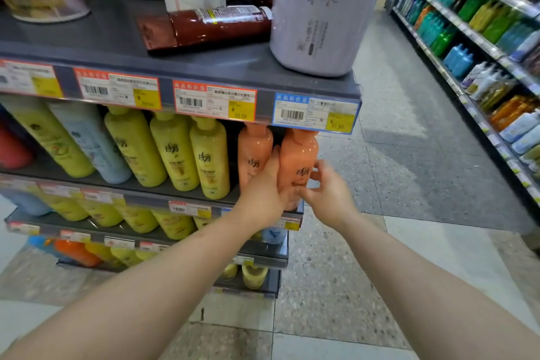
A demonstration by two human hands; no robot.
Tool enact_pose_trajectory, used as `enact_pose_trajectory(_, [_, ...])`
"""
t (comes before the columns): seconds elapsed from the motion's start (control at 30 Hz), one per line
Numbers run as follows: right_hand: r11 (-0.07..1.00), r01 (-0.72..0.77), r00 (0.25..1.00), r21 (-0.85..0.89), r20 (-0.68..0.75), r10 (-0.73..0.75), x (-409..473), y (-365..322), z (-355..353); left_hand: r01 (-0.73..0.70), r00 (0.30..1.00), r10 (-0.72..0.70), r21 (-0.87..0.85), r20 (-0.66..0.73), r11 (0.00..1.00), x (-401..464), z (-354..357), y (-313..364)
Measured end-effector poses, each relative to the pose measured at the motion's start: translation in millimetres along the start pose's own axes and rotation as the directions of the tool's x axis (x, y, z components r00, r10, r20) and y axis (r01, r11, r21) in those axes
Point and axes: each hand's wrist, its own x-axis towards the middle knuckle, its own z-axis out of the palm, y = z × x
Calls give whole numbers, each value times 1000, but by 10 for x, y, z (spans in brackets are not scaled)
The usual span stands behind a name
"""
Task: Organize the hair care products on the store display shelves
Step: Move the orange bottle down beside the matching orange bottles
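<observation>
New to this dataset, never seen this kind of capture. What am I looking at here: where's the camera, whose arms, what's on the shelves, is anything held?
There is no robot: a person wears one wide-angle camera on the head, looking forward and down, so the two bare arms are their own. They stand at the end of a store shelf unit in an aisle.

The left hand lies against the left side of the outermost orange bottle, fingers fairly straight. The right hand has its fingers curled at the bottle's lower right; whether it really grips is hard to tell. A second orange bottle stands beside it, then yellow bottles.

On the shelf above stands a big pale lilac jug, with a brown bottle lying on its side next to it.
</observation>
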Motion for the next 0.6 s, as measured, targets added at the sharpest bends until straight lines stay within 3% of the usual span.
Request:
enact_pose_trajectory(0.17, [1000, 11, 999, 28, -38, -10, 57, 54, 86, 81, 996, -84, 65, 43, 995, 95, 36, 8])
enact_pose_trajectory(0.33, [997, 17, 1000, -70, 23, -15, 135, 40, 58, 131, 988, -120, -129, 94, 983, 1, 130, -95])
enact_pose_trajectory(0.47, [994, 36, 997, -99, 65, -30, 135, 26, 30, 138, 983, -119, -136, 138, 981, -102, 47, -112])
enact_pose_trajectory(0.53, [995, 31, 997, -90, 72, -25, 127, 20, 26, 153, 987, -151, -42, 47, 987, -170, -73, -132])
enact_pose_trajectory(0.6, [996, 24, 997, -81, 68, -18, 122, 10, 27, 208, 966, -188, 98, -179, 973, -225, -204, -187])
